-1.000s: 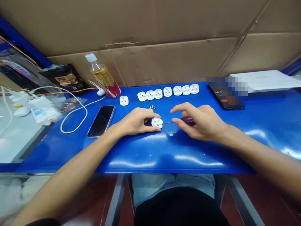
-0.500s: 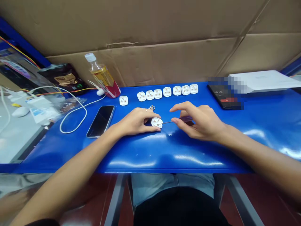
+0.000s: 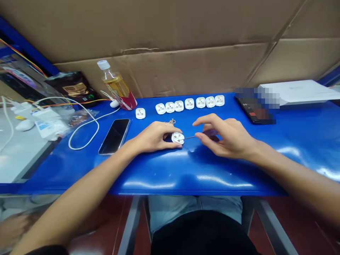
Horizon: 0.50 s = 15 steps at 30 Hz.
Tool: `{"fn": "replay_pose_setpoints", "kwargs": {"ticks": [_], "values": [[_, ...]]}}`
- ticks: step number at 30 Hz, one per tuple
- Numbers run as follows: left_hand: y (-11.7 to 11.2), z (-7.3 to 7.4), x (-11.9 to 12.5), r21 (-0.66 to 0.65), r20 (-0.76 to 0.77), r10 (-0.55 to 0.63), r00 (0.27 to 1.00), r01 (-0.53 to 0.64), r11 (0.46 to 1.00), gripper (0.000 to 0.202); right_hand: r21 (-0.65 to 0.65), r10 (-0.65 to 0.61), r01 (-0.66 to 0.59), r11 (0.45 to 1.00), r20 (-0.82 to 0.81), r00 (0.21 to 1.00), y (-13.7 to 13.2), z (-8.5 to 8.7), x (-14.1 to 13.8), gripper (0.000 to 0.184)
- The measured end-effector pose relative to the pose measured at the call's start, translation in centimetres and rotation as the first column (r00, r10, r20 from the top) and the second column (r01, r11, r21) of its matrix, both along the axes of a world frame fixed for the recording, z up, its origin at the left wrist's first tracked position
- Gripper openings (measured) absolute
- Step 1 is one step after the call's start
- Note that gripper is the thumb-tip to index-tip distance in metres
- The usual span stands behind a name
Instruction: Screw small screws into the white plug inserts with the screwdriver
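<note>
My left hand (image 3: 154, 136) is curled round a small white plug part (image 3: 177, 137) that rests on the blue table (image 3: 164, 170). My right hand (image 3: 225, 136) pinches a thin screwdriver (image 3: 202, 135) with a dark purple handle. Its metal tip touches the plug part from the right. A few small brass screws (image 3: 172, 122) lie just behind my left fingers. Several more white plug parts (image 3: 189, 103) stand in a row near the far edge, and one lies apart to their left (image 3: 140, 113).
A black phone (image 3: 114, 136) lies left of my left hand, beside a looped white cable (image 3: 83, 134). A bottle (image 3: 117, 86) with amber liquid leans at the back left. A dark device (image 3: 253, 111) and a flat white box (image 3: 297, 91) sit at the right. A cardboard wall (image 3: 186, 42) stands behind the table.
Almost nothing has changed. Both hands stay at the plug part, and the fingers on the screwdriver have shifted slightly.
</note>
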State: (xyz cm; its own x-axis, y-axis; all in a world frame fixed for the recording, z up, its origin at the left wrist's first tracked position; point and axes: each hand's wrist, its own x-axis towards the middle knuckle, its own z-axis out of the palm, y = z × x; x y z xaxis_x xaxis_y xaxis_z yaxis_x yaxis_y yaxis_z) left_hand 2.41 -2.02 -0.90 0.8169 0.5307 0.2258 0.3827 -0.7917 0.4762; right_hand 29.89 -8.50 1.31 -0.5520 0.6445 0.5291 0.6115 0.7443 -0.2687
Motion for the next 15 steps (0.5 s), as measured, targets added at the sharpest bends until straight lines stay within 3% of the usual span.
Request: {"fn": "replay_pose_setpoints", "kwargs": {"ticks": [2, 6, 10, 13, 15], "values": [[-0.05, 0.06, 0.04, -0.003, -0.008, 0.001, 1.0, -0.001, 1.0, 0.045, 0.017, -0.043, 0.043, 0.999, 0.006, 0.999, 0.0, 0.03, -0.01, 0.02], [-0.11, 0.12, 0.11, -0.012, -0.007, 0.005, 1.0, -0.005, 1.0, 0.045, -0.043, -0.007, 0.006, 0.999, -0.038, 0.999, 0.04, -0.02, -0.02, 0.029], [-0.08, 0.09, 0.1, -0.013, -0.004, -0.004, 1.0, 0.004, 1.0, 0.045, 0.007, -0.052, 0.052, 0.999, -0.012, 0.999, 0.06, -0.06, -0.06, 0.02], [-0.04, 0.01, 0.1, -0.013, -0.001, -0.003, 1.0, 0.003, 1.0, 0.045, -0.036, -0.002, 0.0, 0.999, -0.032, 0.999, 0.05, 0.07, -0.07, 0.023], [-0.02, -0.06, 0.1, -0.006, 0.008, -0.007, 1.0, 0.007, 1.0, 0.045, -0.034, 0.024, -0.024, 0.999, -0.006, 1.0, 0.02, 0.16, -0.09, 0.014]]}}
